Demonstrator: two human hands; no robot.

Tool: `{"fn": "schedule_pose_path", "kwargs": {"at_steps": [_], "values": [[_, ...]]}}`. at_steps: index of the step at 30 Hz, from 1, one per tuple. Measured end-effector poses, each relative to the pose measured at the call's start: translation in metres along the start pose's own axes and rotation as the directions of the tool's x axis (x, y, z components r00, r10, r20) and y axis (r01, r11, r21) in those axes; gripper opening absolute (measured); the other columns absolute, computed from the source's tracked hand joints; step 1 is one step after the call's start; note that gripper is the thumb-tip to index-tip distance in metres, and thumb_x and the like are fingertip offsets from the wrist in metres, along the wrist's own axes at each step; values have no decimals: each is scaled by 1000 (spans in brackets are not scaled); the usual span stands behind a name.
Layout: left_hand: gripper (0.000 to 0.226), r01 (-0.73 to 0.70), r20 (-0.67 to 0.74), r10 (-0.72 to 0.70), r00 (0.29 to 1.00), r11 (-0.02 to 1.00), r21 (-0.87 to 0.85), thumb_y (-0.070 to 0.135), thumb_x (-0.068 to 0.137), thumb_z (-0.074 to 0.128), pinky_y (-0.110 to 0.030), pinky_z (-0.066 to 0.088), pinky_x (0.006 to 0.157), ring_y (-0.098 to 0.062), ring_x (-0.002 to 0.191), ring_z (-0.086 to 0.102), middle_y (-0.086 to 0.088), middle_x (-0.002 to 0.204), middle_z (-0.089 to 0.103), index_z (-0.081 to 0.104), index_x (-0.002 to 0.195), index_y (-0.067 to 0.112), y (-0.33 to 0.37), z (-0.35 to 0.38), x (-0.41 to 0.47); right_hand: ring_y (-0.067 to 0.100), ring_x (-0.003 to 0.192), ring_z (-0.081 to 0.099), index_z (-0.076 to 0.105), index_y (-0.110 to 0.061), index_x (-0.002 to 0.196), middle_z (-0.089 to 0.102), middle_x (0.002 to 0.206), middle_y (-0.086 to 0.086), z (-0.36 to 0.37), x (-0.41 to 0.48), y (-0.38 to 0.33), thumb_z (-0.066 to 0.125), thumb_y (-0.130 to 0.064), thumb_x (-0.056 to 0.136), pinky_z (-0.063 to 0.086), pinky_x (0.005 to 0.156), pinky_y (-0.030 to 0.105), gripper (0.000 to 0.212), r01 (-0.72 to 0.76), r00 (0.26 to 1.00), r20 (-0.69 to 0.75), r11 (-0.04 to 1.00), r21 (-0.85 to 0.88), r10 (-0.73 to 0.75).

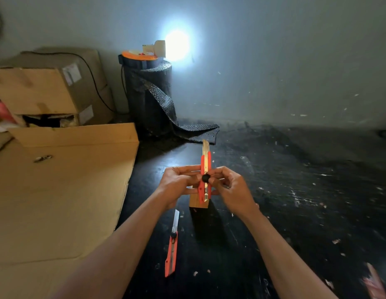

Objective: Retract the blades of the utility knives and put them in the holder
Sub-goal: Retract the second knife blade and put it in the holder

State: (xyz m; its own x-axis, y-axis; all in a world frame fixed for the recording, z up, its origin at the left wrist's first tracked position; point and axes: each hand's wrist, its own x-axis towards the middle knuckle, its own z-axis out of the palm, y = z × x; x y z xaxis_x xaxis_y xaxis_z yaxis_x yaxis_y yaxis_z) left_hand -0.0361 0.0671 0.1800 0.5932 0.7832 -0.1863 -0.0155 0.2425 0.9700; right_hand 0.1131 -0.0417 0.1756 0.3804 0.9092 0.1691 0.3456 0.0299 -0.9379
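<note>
I hold a red utility knife (203, 165) upright in front of me, its blade sticking out at the top. My left hand (177, 183) grips its body from the left. My right hand (227, 186) pinches its black locking knob from the right. Right behind and below the knife stands a small wooden holder (197, 201), mostly hidden by my hands. A second red utility knife (172, 251) lies on the dark floor below my left wrist, its blade extended and pointing away from me.
A large flat cardboard sheet (58, 201) covers the floor on the left, with stacked cardboard boxes (47, 87) behind it. A black roll of bubble wrap (151, 96) stands at the wall beside a bright light. White scraps litter the dark floor.
</note>
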Motion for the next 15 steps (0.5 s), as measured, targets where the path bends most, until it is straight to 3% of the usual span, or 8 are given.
{"fn": "schedule_pose_path", "kwargs": {"at_steps": [4,11,13,15], "values": [[26,12,18,-12,1000,1000,-5,-7,91,68,-38,66,72,-26,85,81,-11,97,83,79,104,13,1,1,-2,12,93,74,68,-18,103,73,104,-2,-3,-2,-4,63,-9,99,63,73,24,11,9,999,34,998,-68,-7],[26,-23,-25,23,999,1000,-2,-8,91,68,-31,64,63,-21,78,82,-8,89,84,78,107,10,9,8,1,14,98,71,68,-27,100,74,105,-6,-7,-7,1,65,-11,97,63,82,31,17,18,997,83,978,-209,0],[25,-38,-29,38,999,999,4,-6,91,69,-32,65,65,-23,80,82,-9,91,84,77,110,9,9,10,2,13,102,69,67,-28,107,73,110,-5,-6,-8,1,66,-12,97,62,86,33,19,14,998,62,975,-222,-1],[24,-54,-36,54,998,999,0,-3,91,71,-34,65,67,-25,82,82,-10,94,84,77,111,8,11,11,4,11,108,66,67,-28,120,70,119,-5,-6,-8,2,67,-12,97,57,90,26,28,39,998,65,969,-242,-24]]}}
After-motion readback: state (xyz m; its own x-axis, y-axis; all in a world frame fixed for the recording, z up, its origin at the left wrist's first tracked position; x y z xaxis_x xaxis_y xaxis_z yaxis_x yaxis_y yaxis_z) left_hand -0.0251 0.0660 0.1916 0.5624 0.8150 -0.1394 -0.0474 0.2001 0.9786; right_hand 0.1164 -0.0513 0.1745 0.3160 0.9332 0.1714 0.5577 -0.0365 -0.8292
